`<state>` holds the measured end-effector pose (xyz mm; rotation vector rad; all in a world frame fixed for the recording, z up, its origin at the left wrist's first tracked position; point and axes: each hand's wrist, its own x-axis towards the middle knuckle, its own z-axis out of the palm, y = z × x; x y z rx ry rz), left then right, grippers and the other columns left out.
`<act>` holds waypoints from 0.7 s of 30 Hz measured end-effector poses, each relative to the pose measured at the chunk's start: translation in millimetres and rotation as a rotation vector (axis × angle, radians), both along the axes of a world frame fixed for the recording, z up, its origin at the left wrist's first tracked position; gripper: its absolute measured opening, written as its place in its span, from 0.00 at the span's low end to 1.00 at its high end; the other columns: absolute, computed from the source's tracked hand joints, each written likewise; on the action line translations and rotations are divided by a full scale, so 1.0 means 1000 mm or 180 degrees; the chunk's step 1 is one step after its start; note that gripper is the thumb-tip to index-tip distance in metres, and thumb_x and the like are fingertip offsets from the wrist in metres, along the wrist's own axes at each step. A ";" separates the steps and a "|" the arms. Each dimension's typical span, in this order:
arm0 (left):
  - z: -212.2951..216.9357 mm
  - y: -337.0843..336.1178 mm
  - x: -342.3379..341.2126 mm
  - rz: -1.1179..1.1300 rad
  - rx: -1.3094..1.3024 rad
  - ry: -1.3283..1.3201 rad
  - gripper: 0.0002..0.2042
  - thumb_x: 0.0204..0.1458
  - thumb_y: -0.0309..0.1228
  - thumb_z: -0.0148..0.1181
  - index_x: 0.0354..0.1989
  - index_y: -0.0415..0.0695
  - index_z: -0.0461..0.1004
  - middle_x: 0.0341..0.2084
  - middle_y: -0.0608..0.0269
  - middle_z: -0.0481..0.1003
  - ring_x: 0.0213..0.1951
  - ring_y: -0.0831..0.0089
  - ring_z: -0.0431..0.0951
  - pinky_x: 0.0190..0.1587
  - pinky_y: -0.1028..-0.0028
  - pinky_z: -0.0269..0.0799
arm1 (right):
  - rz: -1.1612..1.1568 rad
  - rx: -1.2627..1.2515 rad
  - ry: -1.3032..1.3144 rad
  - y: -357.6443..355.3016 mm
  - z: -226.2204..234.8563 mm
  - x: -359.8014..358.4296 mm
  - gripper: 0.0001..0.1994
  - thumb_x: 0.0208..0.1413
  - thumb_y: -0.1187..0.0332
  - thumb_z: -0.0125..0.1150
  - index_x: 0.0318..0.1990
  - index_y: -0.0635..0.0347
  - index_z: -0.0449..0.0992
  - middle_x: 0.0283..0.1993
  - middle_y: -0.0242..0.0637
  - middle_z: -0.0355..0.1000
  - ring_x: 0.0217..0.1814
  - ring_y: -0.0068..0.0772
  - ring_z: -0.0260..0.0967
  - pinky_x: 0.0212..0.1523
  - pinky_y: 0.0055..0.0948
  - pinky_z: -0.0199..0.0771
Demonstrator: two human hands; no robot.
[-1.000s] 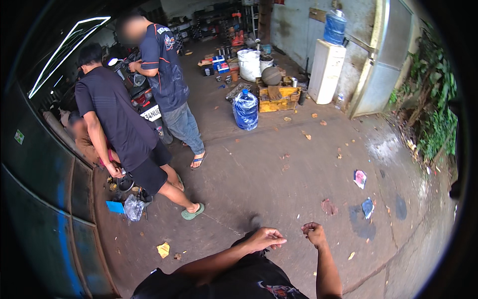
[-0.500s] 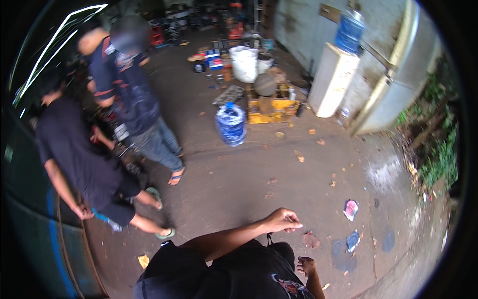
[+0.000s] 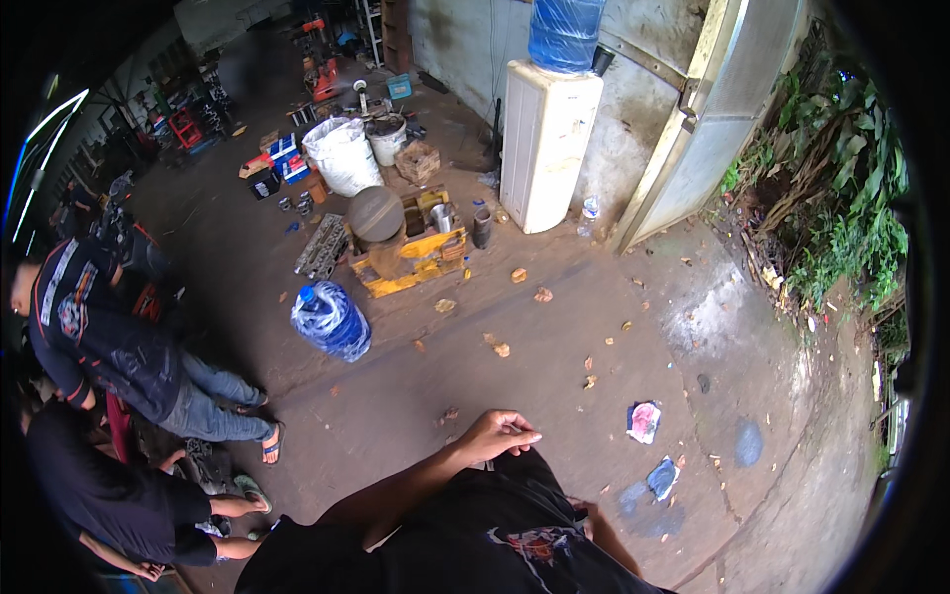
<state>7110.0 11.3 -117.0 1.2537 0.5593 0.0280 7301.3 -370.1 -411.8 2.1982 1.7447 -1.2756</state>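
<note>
My left hand (image 3: 497, 437) is held in front of my dark shirt (image 3: 475, 525), the forearm crossing from the lower left. Its fingers are curled together in a pinch, with a small whitish bit at the fingertips too small to name. My right hand (image 3: 588, 513) hangs low beside my body; the shirt hides most of it, so its fingers do not show. Neither hand touches any object on the ground. Nearest to them lie a pink-and-white crumpled cloth or paper (image 3: 644, 422) and a blue crumpled piece (image 3: 663, 478) on the stained floor.
A plastic-wrapped blue water jug (image 3: 332, 323) stands ahead, near a yellow crate-like metal part (image 3: 416, 262). Behind are a white sack (image 3: 343, 158) and a white water dispenser (image 3: 550, 148). Two people, one in jeans (image 3: 213, 396), one in black (image 3: 109, 495), are at left. Plants (image 3: 841, 218) edge the right.
My view has swung to the right, so the people and jug sit farther left in the picture. My left hand stays pinched; my right hand is now more hidden by the shirt.
</note>
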 end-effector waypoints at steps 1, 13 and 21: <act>0.006 0.016 0.016 0.0016 0.0096 -0.0039 0.10 0.58 0.31 0.65 0.41 0.37 0.78 0.32 0.62 0.80 0.33 0.79 0.80 0.36 0.78 0.77 | -0.0078 -0.0144 -0.0050 0.036 0.007 0.035 0.13 0.60 0.63 0.54 0.49 0.54 0.78 0.37 0.37 0.78 0.43 0.32 0.78 0.48 0.38 0.76; 0.004 0.227 0.176 0.0488 -0.0024 -0.0071 0.09 0.56 0.29 0.66 0.40 0.36 0.77 0.30 0.63 0.80 0.30 0.80 0.79 0.35 0.79 0.75 | -0.3200 0.1041 0.1872 0.502 0.157 0.289 0.19 0.59 0.62 0.65 0.51 0.68 0.76 0.32 0.37 0.77 0.29 0.25 0.73 0.28 0.25 0.74; 0.012 0.411 0.283 0.0475 -0.0039 -0.0254 0.09 0.55 0.27 0.67 0.41 0.36 0.76 0.31 0.63 0.80 0.31 0.80 0.79 0.36 0.79 0.75 | -0.1594 -0.0596 0.0787 0.579 0.121 0.308 0.44 0.49 0.39 0.67 0.64 0.66 0.67 0.60 0.61 0.69 0.64 0.54 0.68 0.63 0.39 0.68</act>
